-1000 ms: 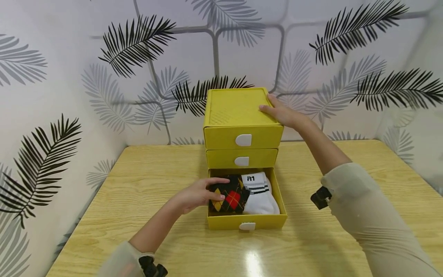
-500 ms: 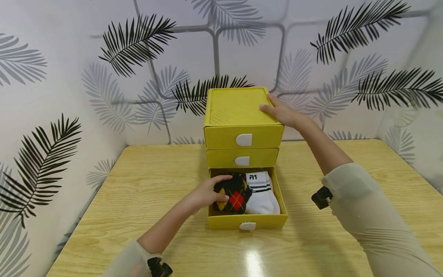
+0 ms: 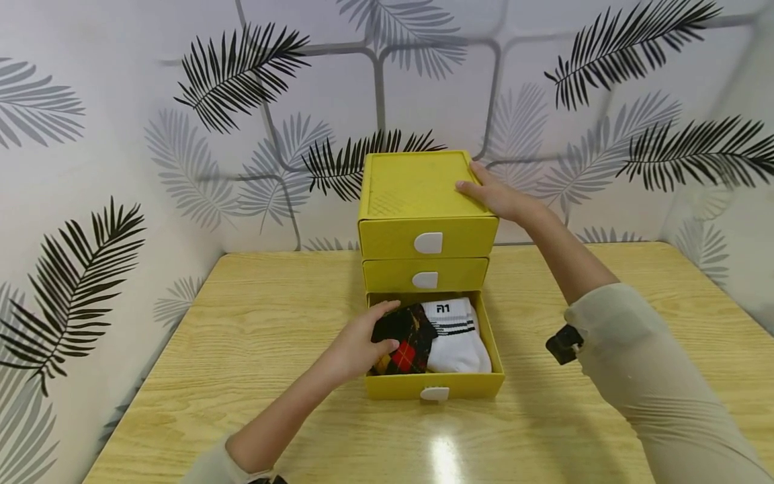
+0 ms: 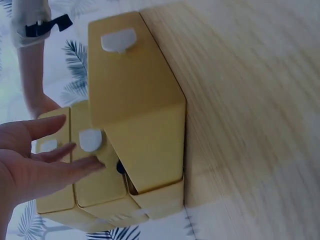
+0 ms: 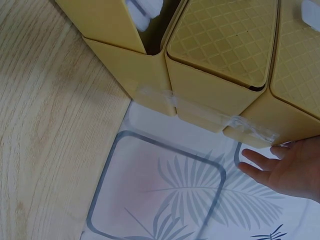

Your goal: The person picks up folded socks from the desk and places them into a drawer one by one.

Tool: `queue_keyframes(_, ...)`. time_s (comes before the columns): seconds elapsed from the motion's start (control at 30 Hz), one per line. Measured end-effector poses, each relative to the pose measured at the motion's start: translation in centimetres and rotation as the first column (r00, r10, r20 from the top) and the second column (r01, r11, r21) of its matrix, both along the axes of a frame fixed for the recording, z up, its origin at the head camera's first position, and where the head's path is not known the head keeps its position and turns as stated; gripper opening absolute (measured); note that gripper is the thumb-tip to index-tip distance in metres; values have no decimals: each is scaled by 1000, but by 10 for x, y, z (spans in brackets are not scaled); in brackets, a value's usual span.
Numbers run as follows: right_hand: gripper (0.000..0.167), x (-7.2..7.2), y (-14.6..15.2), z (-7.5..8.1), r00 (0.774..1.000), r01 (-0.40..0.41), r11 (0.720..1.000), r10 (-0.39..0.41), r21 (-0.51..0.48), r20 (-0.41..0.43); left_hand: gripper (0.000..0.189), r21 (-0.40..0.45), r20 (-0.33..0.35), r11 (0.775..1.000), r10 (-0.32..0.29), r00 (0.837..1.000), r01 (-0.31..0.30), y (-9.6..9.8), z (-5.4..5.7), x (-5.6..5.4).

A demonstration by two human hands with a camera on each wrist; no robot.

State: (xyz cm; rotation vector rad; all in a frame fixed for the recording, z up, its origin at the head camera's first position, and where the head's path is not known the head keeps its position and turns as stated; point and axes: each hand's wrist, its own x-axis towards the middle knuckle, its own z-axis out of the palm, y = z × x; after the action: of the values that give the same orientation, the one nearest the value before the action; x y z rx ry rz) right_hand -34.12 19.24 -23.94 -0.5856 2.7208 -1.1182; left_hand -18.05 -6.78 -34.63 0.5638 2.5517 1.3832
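A yellow three-drawer box [image 3: 417,185] stands on the table with its bottom drawer [image 3: 396,387] pulled out. Inside that drawer, dark argyle socks [image 3: 411,353] with red and orange diamonds lie on the left, beside white socks [image 3: 461,351] with black stripes. My left hand [image 3: 352,346] hovers at the drawer's left side, thumb and fingers spread next to the argyle socks; in the left wrist view its fingers [image 4: 75,172] hold nothing. Resting on the box's top right edge is my right hand [image 3: 500,200], its fingers loosely extended along the side in the right wrist view.
The middle drawer [image 3: 393,275] and top drawer [image 3: 387,240] are pushed in, each with a white tab. Behind the wooden table [image 3: 272,302] stands a leaf-patterned wall [image 3: 423,94]. Clear tape [image 5: 200,110] runs across the box's side.
The argyle socks shifted right with my left hand, then slid back left and tilted. My left fingers have come away from them. The right hand stays on the box.
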Motion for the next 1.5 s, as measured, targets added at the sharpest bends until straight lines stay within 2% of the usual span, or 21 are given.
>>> queue_keyframes(0.07, 72, 0, 0, 0, 1000, 2, 1000, -2, -5, 5, 43, 132, 35, 991, -35, 999, 30, 2, 0, 7)
queue_keyframes(0.1, 72, 0, 0, 0, 1000, 3, 1000, -3, -8, 7, 38, 218, 77, 975, -69, 995, 51, 3, 0, 11)
queue_keyframes(0.13, 72, 0, 0, 0, 1000, 3, 1000, -3, -10, 6, 35, 305, 131, 950, -112, 985, 68, 5, 0, 16)
queue_keyframes(0.17, 71, 0, -1, 0, 1000, 1, 1000, -1, -9, 5, 32, 387, 198, 919, -157, 967, 70, 7, 0, 21)
queue_keyframes(0.2, 71, 0, 0, 0, 1000, 1, 1000, -1, -7, 5, 30, 456, 262, 887, -204, 943, 65, 10, -1, 25)
queue_keyframes(0.27, 72, 0, 1, 1, 1000, 0, 1000, 0, 4, 1, 29, 547, 385, 836, -291, 876, 37, 16, -5, 34)
queue_keyframes(0.3, 72, 0, 1, 1, 1000, -1, 1000, 1, 9, 0, 30, 582, 441, 813, -338, 831, 21, 19, -8, 37)
queue_keyframes(0.33, 72, 0, 1, 1, 1000, -1, 1000, 1, 15, -1, 31, 601, 483, 799, -370, 794, 7, 21, -13, 41)
queue_keyframes(0.4, 72, 0, 2, 1, 1000, -1, 1000, 1, 26, -3, 34, 623, 563, 782, -414, 715, -37, 26, -22, 46)
queue_keyframes(0.47, 72, 1, 1, 1, 1000, -1, 1000, 2, 26, -3, 37, 626, 634, 774, -437, 638, -93, 30, -32, 50)
queue_keyframes(0.57, 72, 1, 1, 0, 1000, -1, 1000, 1, 21, 0, 44, 610, 726, 763, -432, 535, -212, 34, -46, 52)
queue_keyframes(0.63, 72, 1, 0, 0, 1000, -1, 1000, 1, 14, 6, 47, 602, 766, 743, -436, 472, -292, 36, -52, 52)
queue_keyframes(0.7, 72, 0, 0, -1, 1000, -3, 1000, 3, 6, 9, 46, 597, 789, 711, -434, 435, -373, 38, -56, 50)
queue_keyframes(0.73, 72, 0, 0, -1, 1000, -4, 1000, 4, 2, 10, 44, 596, 794, 692, -434, 425, -407, 39, -57, 49)
queue_keyframes(0.83, 72, 0, 0, -1, 1000, -5, 1000, 5, -8, 8, 35, 603, 794, 642, -431, 428, -474, 40, -59, 44)
queue_keyframes(0.9, 72, 0, 0, -1, 1000, -4, 1000, 4, -9, 8, 32, 605, 794, 619, -430, 429, -500, 40, -59, 42)
queue_keyframes(1.1, 72, 0, 0, 0, 1000, -4, 1000, 4, -6, 10, 26, 597, 802, 610, -445, 398, -521, 39, -59, 37)
queue_keyframes(1.17, 72, 0, 0, 0, 1000, -6, 1000, 6, 0, 9, 25, 595, 804, 603, -448, 392, -531, 39, -59, 35)
queue_keyframes(1.3, 72, 0, 0, 1, 1000, -10, 1000, 10, 6, 2, 30, 593, 805, 589, -446, 391, -549, 40, -58, 27)
queue_keyframes(1.43, 72, 0, 0, 0, 1000, -11, 1000, 11, 0, -1, 37, 588, 809, 594, -435, 396, -549, 42, -56, 19)
queue_keyframes(1.5, 72, 0, 0, 0, 1000, -10, 1000, 10, 3, -1, 40, 586, 810, 593, -435, 393, -553, 42, -56, 15)
